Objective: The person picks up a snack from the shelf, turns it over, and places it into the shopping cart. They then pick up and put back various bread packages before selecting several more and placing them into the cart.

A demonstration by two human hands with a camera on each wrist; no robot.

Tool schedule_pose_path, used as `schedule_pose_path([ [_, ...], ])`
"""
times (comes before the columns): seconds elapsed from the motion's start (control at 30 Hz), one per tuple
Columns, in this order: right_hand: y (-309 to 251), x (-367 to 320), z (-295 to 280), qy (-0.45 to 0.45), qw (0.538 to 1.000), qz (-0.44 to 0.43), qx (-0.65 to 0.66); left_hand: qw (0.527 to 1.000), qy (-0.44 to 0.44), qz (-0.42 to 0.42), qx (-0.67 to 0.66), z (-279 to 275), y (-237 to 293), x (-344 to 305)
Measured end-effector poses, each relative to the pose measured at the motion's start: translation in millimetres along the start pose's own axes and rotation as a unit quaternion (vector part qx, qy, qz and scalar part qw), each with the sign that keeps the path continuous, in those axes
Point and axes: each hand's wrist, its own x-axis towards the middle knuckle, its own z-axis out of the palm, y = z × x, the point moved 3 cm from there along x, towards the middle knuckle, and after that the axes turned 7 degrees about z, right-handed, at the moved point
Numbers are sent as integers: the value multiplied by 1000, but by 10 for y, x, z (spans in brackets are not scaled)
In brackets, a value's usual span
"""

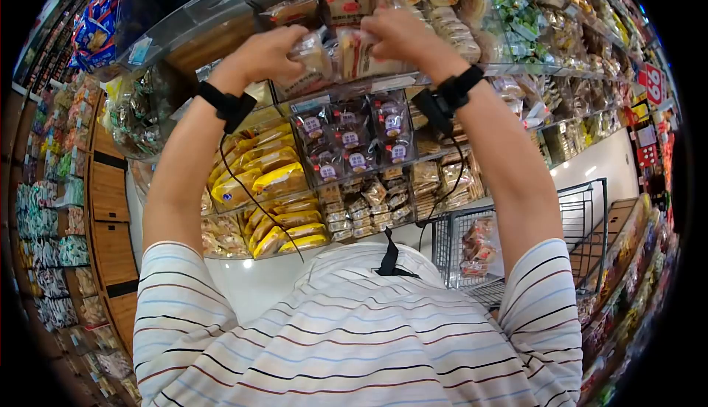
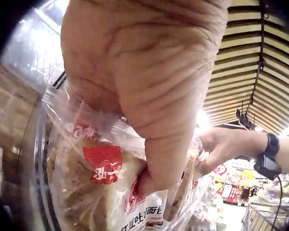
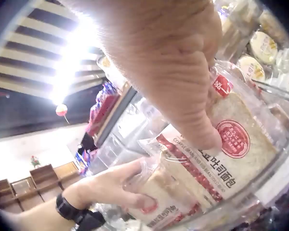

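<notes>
In the head view, both hands reach into an upper clear-fronted shelf bin. My left hand (image 1: 267, 54) grips a clear bag of sliced toast bread (image 1: 313, 66) by its upper part. The left wrist view shows the thumb pressed on the front of that bag (image 2: 89, 192), near a red label. Just to the right, my right hand (image 1: 409, 36) holds a second bag of toast bread (image 1: 352, 56). Its thumb lies against the front, beside a round red print (image 3: 232, 138), in the right wrist view. More bagged bread (image 1: 346, 5) stands behind them.
Below hang bins with yellow-wrapped breads (image 1: 276, 160) and purple-labelled pastries (image 1: 350, 139). A wire shopping cart (image 1: 442, 248) holding a package stands at the lower right. A price rail (image 1: 398, 82) runs along the bin's front edge. Cables dangle from both wrist cameras.
</notes>
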Motion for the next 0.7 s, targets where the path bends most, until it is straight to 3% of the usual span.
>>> schedule_pose_path([
  [0.1,217,-198,-391,142,986,-28,77,994,57,-39,-87,-435,94,-83],
  [0.13,257,-294,-572,134,984,25,116,985,57,-80,-144,-529,69,-112],
  [0.17,236,-447,-797,126,977,77,153,981,110,-33,-154,-581,-19,-147],
  [0.33,376,-1498,-1227,146,898,276,310,936,183,-34,-298,-764,279,-223],
  [0.4,430,-2027,-1208,134,836,369,384,906,162,-22,-391,-557,575,-174],
  [0.43,417,-2297,-1121,183,818,361,409,887,143,-13,-440,-400,765,-108],
  [0.5,483,-2950,-840,186,779,451,393,841,101,-49,-529,48,1203,14],
  [0.53,380,-3230,-857,134,779,501,353,819,74,-31,-568,283,1483,95],
  [0.57,428,-3620,-621,100,744,550,367,815,26,-54,-576,575,1650,169],
  [0.7,270,-5117,33,177,666,626,364,771,-142,-90,-614,1658,2579,420],
])
